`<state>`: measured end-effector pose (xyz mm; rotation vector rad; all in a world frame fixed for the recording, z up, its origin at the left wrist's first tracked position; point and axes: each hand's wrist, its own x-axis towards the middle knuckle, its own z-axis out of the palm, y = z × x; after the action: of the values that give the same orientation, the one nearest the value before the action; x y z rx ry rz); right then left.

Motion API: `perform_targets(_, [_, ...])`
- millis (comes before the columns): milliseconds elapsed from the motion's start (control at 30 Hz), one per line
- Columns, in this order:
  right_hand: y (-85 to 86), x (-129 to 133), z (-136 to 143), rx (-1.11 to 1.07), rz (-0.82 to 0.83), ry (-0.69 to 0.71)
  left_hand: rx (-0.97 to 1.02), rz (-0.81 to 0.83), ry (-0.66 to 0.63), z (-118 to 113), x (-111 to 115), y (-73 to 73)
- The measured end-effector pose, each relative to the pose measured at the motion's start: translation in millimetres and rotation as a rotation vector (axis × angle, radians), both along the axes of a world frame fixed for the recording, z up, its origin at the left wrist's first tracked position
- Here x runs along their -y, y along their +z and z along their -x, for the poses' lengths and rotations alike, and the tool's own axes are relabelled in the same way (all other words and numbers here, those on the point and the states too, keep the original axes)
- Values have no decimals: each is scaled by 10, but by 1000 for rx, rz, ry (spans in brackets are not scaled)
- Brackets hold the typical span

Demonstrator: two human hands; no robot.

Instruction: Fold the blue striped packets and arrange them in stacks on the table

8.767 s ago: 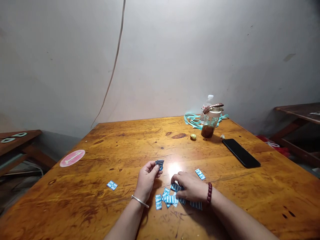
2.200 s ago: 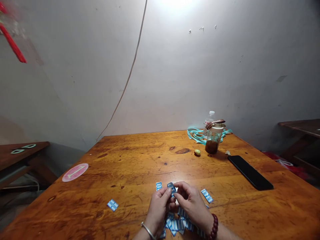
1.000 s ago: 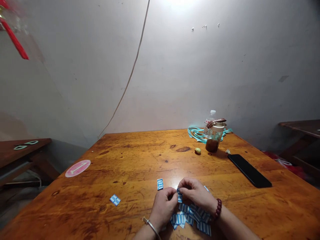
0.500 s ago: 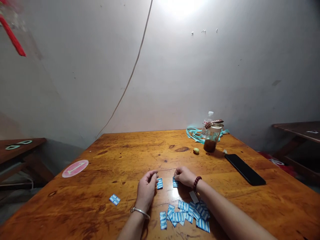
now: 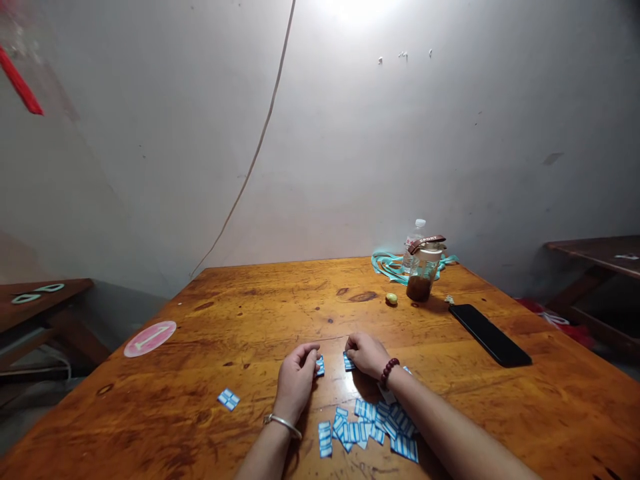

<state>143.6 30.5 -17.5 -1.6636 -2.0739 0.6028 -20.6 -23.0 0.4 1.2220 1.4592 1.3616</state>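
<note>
My left hand (image 5: 295, 380) is closed at the fingertips on a small blue-and-white label sheet (image 5: 321, 366), which is partly covered by the thumb. Across a short gap, my right hand (image 5: 369, 353) pinches another piece of label sheet (image 5: 349, 363) close to the tabletop. Nearer to me, a loose heap of similar label sheets (image 5: 354, 432) lies partly under my right forearm. One strip (image 5: 325, 440) sits at the heap's left side. Off to the left of my left hand, a single label sheet (image 5: 229, 399) lies flat.
On the wooden table (image 5: 270, 300), a black phone (image 5: 490, 335) lies at right. Behind it stand a jar-like cup of dark drink (image 5: 420, 287) and a clear bottle (image 5: 414, 243) among turquoise straps (image 5: 385, 265). A small yellowish object (image 5: 391, 299) lies nearby. A pink numbered disc (image 5: 150, 339) marks the left edge.
The camera view has shifted slightly. My left thumb covers more of its label sheet, and my right hand has moved slightly left with its piece. The heap looks unchanged.
</note>
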Motion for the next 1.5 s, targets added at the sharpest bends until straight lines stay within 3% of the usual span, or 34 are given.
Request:
perform_targets(200, [15, 54, 11, -4, -51, -8, -518, -216, -47, 93, -32, -12])
perform_targets(333, [7, 52, 11, 9, -37, -10, -881, -100, -76, 123, -52, -55])
perform_targets(433, [0, 38, 8, 9, -26, -10, -1000, -5, -95, 126, -75, -95])
perform_targets(967, [7, 16, -25, -193, 34, -1, -973, -127, -83, 157, -132, -178])
perform_targets(1200, [226, 53, -441, -364, 20, -28, -894, -336, -92, 125, -105, -107])
perform_targets(1367, [233, 238, -862, -362, -46, -84, -885, -428, -188, -48, 51, 2])
perform_targets(1500, [140, 412, -1006, -279, -48, -79, -963, -415, -456, -306, 283, 77])
